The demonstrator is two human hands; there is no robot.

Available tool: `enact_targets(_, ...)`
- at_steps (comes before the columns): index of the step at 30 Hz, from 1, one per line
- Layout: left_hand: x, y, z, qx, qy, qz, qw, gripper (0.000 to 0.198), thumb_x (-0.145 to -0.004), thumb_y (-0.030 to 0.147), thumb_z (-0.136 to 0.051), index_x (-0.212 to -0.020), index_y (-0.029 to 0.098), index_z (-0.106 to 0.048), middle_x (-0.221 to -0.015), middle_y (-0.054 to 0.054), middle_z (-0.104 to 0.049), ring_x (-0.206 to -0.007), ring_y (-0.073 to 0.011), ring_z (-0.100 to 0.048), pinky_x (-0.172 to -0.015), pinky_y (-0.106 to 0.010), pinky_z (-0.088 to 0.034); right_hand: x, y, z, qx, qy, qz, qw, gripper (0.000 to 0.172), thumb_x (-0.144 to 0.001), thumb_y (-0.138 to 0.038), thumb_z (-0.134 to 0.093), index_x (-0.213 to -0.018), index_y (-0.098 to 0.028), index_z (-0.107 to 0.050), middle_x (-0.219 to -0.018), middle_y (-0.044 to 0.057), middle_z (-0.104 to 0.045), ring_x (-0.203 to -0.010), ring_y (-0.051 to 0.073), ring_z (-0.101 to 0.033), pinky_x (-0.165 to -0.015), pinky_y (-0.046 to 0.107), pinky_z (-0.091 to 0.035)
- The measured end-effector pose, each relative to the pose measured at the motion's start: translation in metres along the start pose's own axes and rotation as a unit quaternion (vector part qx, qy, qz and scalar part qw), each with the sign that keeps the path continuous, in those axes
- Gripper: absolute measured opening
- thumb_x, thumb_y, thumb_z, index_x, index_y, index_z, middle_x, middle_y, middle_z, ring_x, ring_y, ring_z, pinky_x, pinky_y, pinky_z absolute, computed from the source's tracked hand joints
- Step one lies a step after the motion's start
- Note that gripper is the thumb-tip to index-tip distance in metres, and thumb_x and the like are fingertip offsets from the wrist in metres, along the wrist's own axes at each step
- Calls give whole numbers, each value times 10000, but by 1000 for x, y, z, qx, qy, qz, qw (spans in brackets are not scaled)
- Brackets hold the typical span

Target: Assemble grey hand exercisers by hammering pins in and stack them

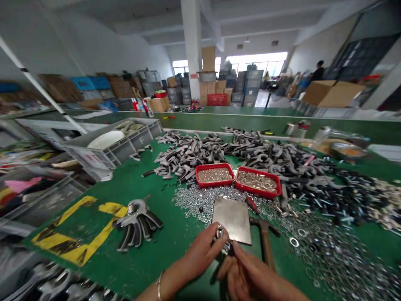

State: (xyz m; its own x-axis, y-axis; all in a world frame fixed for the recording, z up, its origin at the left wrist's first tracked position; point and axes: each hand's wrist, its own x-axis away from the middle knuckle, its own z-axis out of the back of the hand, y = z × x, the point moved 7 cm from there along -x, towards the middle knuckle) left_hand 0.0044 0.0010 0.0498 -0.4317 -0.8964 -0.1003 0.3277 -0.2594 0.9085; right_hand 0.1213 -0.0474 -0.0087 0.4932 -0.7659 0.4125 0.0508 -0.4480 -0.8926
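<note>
My left hand (202, 251) pinches a small shiny metal part (220, 231) at the near edge of the green table. My right hand (247, 274) is closed beside it, fingers meeting the same small part and a dark piece (227, 248) under it. Just beyond lies a flat steel plate (232, 219). A hammer (265, 240) with a wooden handle lies right of the plate. Loose washers (200, 200) are spread behind the plate.
Two red trays (214, 174) (258, 182) of small fasteners stand mid-table. Heaps of dark metal handles (191, 154) fill the back. A fanned bundle of assembled parts (138, 223) lies left. A grey crate (125, 144) sits at far left. A person (318, 71) stands far off.
</note>
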Motion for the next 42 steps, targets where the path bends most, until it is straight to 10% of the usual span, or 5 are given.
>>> enact_targets(10,-4,17,-7,7,-5,-63,998,209,-1013,337,-393,-1005,182,-532,-1074,-95,-566,-1012,-193,-542,-947,-347,-449,7,-17,4,108,14,1,994,808,-905,-767,-99,-867,-176,-649,-622,60,-645,-431,139,-515,-470,259,-429)
enact_targets(14,-7,-1,-6,23,73,25,997,245,-1029,335,-328,-987,183,-515,-977,-82,-575,-937,-192,-543,-889,-350,-463,14,-40,30,247,203,133,938,537,-793,-735,-564,-907,-212,-606,-899,84,-678,-754,194,-626,-665,290,-510)
enact_targets(20,-5,7,-19,-21,10,-74,997,170,-1002,306,-404,-967,184,-518,-1057,-98,-539,-995,-192,-531,-933,-347,-452,7,-14,6,108,22,28,993,709,-947,-703,-71,-815,-207,-561,-479,-47,-480,-329,108,-375,-381,231,-356)
enact_targets(25,-5,-9,-10,-15,103,35,994,206,-1025,315,-340,-1041,187,-499,-1040,-96,-551,-1023,-205,-526,-960,-378,-435,14,-38,29,230,203,149,940,476,-830,-685,-571,-877,-212,-594,-862,59,-616,-767,188,-577,-665,283,-479)
enact_targets(42,-44,3,-28,-163,-47,-50,984,145,-988,244,-392,-1030,176,-513,-1029,-81,-551,-963,-200,-545,-915,-341,-463,11,-13,18,-18,52,-6,998,510,-936,-653,-335,-858,-197,-548,-512,-49,-495,-350,76,-306,-399,203,-288)
